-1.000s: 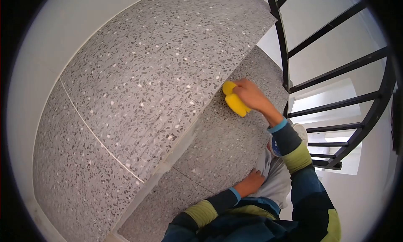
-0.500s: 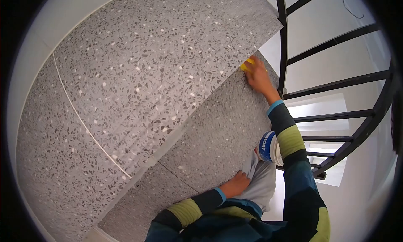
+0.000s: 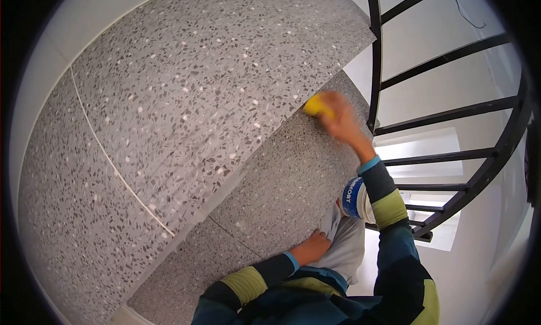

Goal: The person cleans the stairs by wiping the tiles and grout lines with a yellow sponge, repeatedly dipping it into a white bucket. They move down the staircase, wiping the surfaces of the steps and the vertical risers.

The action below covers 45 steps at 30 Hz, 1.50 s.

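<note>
My right hand [image 3: 339,117], blurred by motion, is closed around a yellow sponge [image 3: 317,104]. The sponge is beside the front edge of the upper terrazzo step [image 3: 186,94], over the lower step [image 3: 293,161]. My left hand [image 3: 313,248] rests against my grey trouser leg [image 3: 349,251] with its fingers curled in, and nothing shows in it. Behind my right forearm, a white bucket with a blue label [image 3: 352,198] is partly hidden by the sleeve.
A black metal railing [image 3: 445,156] with several bars curves along the right side. A white wall [image 3: 42,82] borders the upper step on the left. A pale line [image 3: 112,167] crosses that step, and a dark joint [image 3: 236,237] runs across the lower one.
My right hand has moved left and down along the step edge with the sponge, which shows more now. My left hand has stayed against the leg.
</note>
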Each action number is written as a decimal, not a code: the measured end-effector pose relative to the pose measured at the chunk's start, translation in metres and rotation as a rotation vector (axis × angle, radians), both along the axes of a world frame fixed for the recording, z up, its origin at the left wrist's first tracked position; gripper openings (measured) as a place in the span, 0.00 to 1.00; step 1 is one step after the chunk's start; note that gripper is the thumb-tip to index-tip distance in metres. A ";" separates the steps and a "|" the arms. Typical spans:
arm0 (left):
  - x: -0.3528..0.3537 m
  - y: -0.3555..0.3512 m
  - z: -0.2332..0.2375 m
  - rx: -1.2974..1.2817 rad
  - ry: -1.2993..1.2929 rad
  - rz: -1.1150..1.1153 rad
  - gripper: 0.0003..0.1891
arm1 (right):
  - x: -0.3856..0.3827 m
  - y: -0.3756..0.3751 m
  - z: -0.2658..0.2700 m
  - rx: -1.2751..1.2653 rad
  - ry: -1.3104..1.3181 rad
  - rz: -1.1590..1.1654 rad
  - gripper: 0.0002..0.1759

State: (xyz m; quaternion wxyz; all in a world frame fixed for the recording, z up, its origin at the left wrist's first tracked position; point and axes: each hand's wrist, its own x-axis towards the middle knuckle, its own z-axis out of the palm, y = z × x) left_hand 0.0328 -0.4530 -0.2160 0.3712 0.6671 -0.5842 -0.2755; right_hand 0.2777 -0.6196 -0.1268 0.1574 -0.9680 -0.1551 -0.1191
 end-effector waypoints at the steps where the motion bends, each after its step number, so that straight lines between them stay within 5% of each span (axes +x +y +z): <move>1: -0.001 0.000 0.001 0.008 -0.002 0.001 0.16 | 0.009 -0.010 0.007 -0.035 -0.012 -0.181 0.21; 2: -0.002 0.000 0.002 0.008 0.000 -0.001 0.16 | 0.019 -0.022 0.015 -0.071 -0.025 -0.365 0.23; 6: 0.002 0.000 0.003 0.041 0.019 -0.047 0.16 | 0.041 -0.060 -0.005 -0.111 0.183 -0.377 0.25; 8: 0.000 -0.002 -0.002 0.051 0.046 -0.036 0.17 | 0.060 -0.061 0.010 0.068 0.353 -0.543 0.27; 9: -0.004 -0.002 -0.010 -0.025 0.002 0.007 0.17 | 0.074 -0.079 -0.010 0.322 0.201 -0.462 0.28; 13: -0.002 -0.001 -0.006 -0.017 0.040 -0.019 0.18 | 0.096 -0.061 -0.047 0.262 0.140 -0.650 0.24; 15: 0.003 0.000 -0.002 0.008 0.001 -0.024 0.17 | 0.074 0.011 -0.045 -0.161 0.159 -0.721 0.24; 17: -0.007 0.002 -0.006 0.030 -0.043 -0.041 0.16 | 0.016 0.095 -0.048 0.071 0.191 -0.605 0.24; 19: -0.022 0.006 -0.020 -0.630 0.408 0.342 0.15 | -0.066 0.193 -0.051 0.103 0.212 -0.465 0.25; 20: -0.001 -0.004 -0.011 -0.029 -0.053 -0.040 0.16 | -0.102 0.232 -0.041 0.318 0.358 -0.339 0.26; 21: 0.001 -0.007 -0.006 0.044 -0.065 -0.041 0.16 | -0.133 0.251 -0.020 0.302 0.486 -0.040 0.28; 23: 0.000 -0.004 0.001 0.128 -0.101 -0.058 0.16 | -0.168 0.258 -0.021 0.749 0.590 0.168 0.29; 26: -0.001 0.011 0.013 -0.084 -0.066 -0.053 0.17 | -0.127 0.189 0.002 0.612 0.114 -0.010 0.25; 28: -0.020 0.027 0.024 -0.200 -0.054 0.078 0.19 | -0.092 0.121 0.026 0.718 0.295 -0.382 0.27; 29: -0.028 0.038 0.027 -0.205 0.028 0.072 0.23 | -0.057 0.078 -0.011 0.270 0.067 -0.507 0.30; 30: -0.034 0.048 0.026 -0.189 0.018 0.068 0.23 | -0.024 0.038 -0.034 0.163 -0.085 -0.558 0.31; 33: -0.041 0.073 0.018 -0.188 0.080 0.025 0.20 | 0.022 0.004 -0.018 0.251 0.039 -0.710 0.31; 37: -0.042 0.064 0.013 -0.098 0.046 0.011 0.20 | 0.022 0.077 -0.039 0.043 0.089 -0.671 0.31; 40: -0.039 0.070 0.018 0.140 0.015 -0.073 0.23 | -0.053 0.196 -0.055 0.274 -0.066 -0.593 0.31; 41: -0.041 0.079 0.018 0.096 0.126 -0.025 0.24 | -0.087 0.232 -0.061 -0.077 -0.179 -0.498 0.31; 43: -0.044 0.085 0.017 0.061 0.237 0.001 0.25 | -0.152 0.273 -0.051 0.482 0.232 -0.064 0.31; 45: -0.042 0.084 0.013 0.085 0.248 -0.083 0.27 | -0.168 0.266 -0.038 0.593 0.208 -0.013 0.29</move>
